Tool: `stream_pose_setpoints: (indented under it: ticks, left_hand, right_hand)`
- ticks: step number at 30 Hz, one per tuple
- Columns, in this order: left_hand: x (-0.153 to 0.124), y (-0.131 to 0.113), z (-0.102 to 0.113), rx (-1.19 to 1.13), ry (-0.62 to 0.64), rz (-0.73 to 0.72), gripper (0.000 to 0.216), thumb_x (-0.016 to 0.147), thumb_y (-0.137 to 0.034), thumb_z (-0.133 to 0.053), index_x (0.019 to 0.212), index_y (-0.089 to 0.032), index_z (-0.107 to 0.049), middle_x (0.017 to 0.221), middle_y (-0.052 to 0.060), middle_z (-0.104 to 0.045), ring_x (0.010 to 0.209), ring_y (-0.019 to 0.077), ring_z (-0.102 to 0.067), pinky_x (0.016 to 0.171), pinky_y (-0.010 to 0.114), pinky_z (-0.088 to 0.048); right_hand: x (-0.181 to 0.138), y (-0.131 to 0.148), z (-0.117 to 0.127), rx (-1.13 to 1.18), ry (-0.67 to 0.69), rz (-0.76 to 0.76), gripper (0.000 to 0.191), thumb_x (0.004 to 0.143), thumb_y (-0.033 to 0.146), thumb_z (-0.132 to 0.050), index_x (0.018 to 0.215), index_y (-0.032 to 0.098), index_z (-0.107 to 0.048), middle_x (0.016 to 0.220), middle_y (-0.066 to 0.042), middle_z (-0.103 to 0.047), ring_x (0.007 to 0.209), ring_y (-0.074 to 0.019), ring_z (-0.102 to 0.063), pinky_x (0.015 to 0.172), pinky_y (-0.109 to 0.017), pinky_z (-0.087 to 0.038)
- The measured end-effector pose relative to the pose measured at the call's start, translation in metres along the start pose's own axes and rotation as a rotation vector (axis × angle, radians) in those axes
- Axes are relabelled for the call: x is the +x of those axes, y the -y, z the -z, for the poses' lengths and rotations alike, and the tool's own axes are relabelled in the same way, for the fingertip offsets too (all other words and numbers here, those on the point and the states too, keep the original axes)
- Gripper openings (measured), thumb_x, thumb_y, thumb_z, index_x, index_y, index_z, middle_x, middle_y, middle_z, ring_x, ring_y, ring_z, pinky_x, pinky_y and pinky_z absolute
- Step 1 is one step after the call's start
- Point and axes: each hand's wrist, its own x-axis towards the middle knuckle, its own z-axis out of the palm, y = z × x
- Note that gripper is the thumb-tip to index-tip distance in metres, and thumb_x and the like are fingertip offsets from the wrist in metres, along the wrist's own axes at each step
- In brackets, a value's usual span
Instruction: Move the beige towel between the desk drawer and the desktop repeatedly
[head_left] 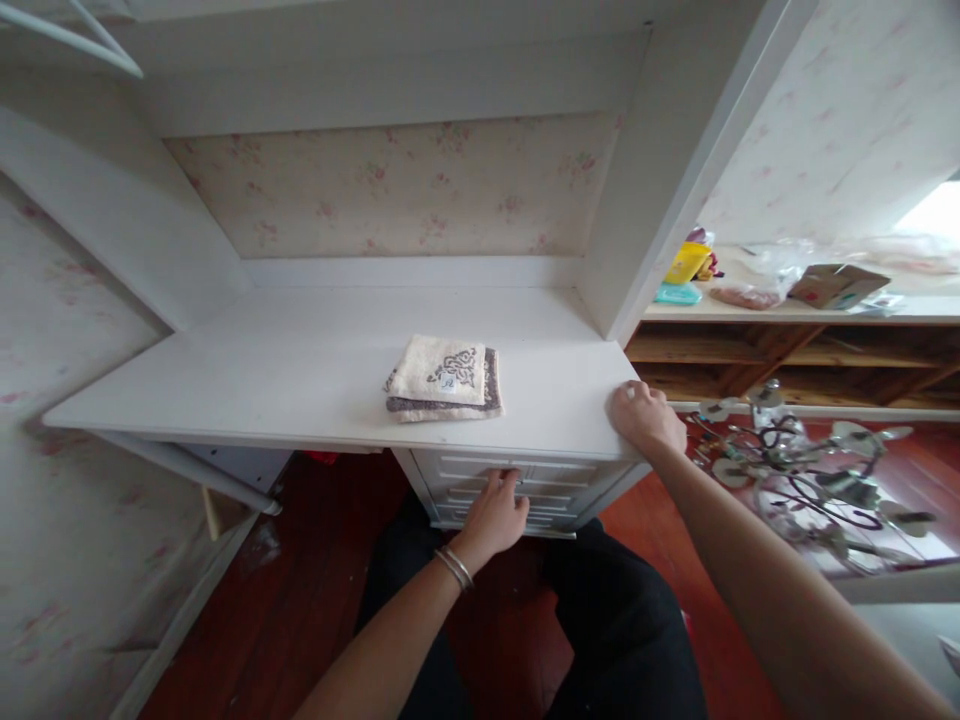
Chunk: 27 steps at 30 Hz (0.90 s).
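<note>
A folded beige towel point(444, 378) with a grey pattern lies near the front edge of a white desk point(300, 370). Below the desktop is a white drawer unit point(525, 490). My left hand point(493, 518), with bangles on the wrist, reaches to the top drawer front, its fingertips curled on the handle. My right hand point(643, 415) rests on the desk's front right corner, fingers bent over the edge, holding nothing else.
A white side panel point(660, 200) bounds the desk on the right. Behind it a shelf point(795, 312) carries a yellow container, a cardboard box and plastic bags. A metal chandelier point(802, 470) lies on the red wooden floor at right. My dark trousers fill the bottom centre.
</note>
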Motion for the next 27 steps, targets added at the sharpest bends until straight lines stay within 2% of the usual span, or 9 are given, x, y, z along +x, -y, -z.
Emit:
stream_pose_setpoints:
  ticks: [2,8,14,17,22,25,27]
  left_hand:
    - [0.006,-0.002,-0.005,0.026,0.015,0.012,0.045,0.095,-0.032,-0.049,0.138,-0.019,-0.052,0.140,0.014,-0.055,0.116,0.0253,-0.063,0.099,0.035,-0.049]
    - [0.011,-0.004,-0.007,0.071,-0.065,0.018,0.034,0.095,-0.019,-0.046,0.124,-0.023,-0.062,0.126,0.006,-0.068,0.111,0.0203,-0.066,0.097,0.030,-0.049]
    - [0.001,-0.012,-0.007,0.106,-0.075,0.090,0.029,0.092,-0.021,-0.050,0.114,-0.025,-0.069,0.118,0.004,-0.072,0.105,0.0203,-0.069,0.092,0.030,-0.050]
    - [-0.025,-0.012,-0.007,0.107,-0.017,0.080,0.028,0.092,-0.022,-0.051,0.112,-0.028,-0.070,0.113,0.002,-0.074,0.103,0.0195,-0.070,0.091,0.029,-0.050]
    - [-0.092,-0.014,-0.010,0.057,0.091,0.038,0.034,0.095,-0.025,-0.045,0.119,-0.034,-0.068,0.116,0.001,-0.074,0.100,0.0207,-0.071,0.088,0.032,-0.053]
    - [-0.127,-0.014,-0.016,0.040,0.152,0.058,0.037,0.094,-0.023,-0.042,0.116,-0.036,-0.069,0.115,0.001,-0.074,0.099,0.0235,-0.072,0.087,0.036,-0.055]
    - [-0.147,-0.012,-0.021,0.039,0.246,0.089,0.037,0.091,-0.023,-0.047,0.116,-0.038,-0.070,0.112,0.003,-0.075,0.098,0.0273,-0.072,0.085,0.041,-0.057]
  right_hand:
    - [0.001,0.000,0.000,0.000,-0.004,-0.001,0.060,0.099,0.051,-0.020,0.142,0.022,-0.051,0.135,-0.020,-0.053,0.120,-0.0412,-0.057,0.095,-0.056,-0.047]
    - [0.002,0.001,0.000,0.011,-0.011,-0.007,0.059,0.099,0.049,-0.022,0.145,0.022,-0.049,0.135,-0.021,-0.052,0.121,-0.0402,-0.057,0.096,-0.056,-0.046]
    - [0.003,0.002,0.001,0.006,0.004,-0.017,0.061,0.099,0.052,-0.022,0.144,0.021,-0.049,0.134,-0.021,-0.052,0.120,-0.0404,-0.057,0.095,-0.056,-0.046]
    - [0.004,0.002,0.001,-0.001,0.004,-0.020,0.060,0.099,0.052,-0.023,0.145,0.022,-0.048,0.136,-0.021,-0.051,0.119,-0.0404,-0.058,0.095,-0.056,-0.046]
    - [0.002,0.001,0.000,0.002,-0.007,-0.011,0.063,0.099,0.053,-0.021,0.144,0.020,-0.049,0.136,-0.022,-0.052,0.118,-0.0425,-0.058,0.095,-0.057,-0.045]
    - [-0.001,0.001,0.000,0.014,-0.007,0.007,0.063,0.099,0.053,-0.020,0.144,0.020,-0.049,0.136,-0.023,-0.052,0.118,-0.0428,-0.057,0.095,-0.058,-0.045]
    - [-0.003,0.001,0.000,0.019,-0.010,0.016,0.063,0.099,0.052,-0.020,0.144,0.020,-0.050,0.136,-0.022,-0.052,0.119,-0.0427,-0.057,0.096,-0.058,-0.044]
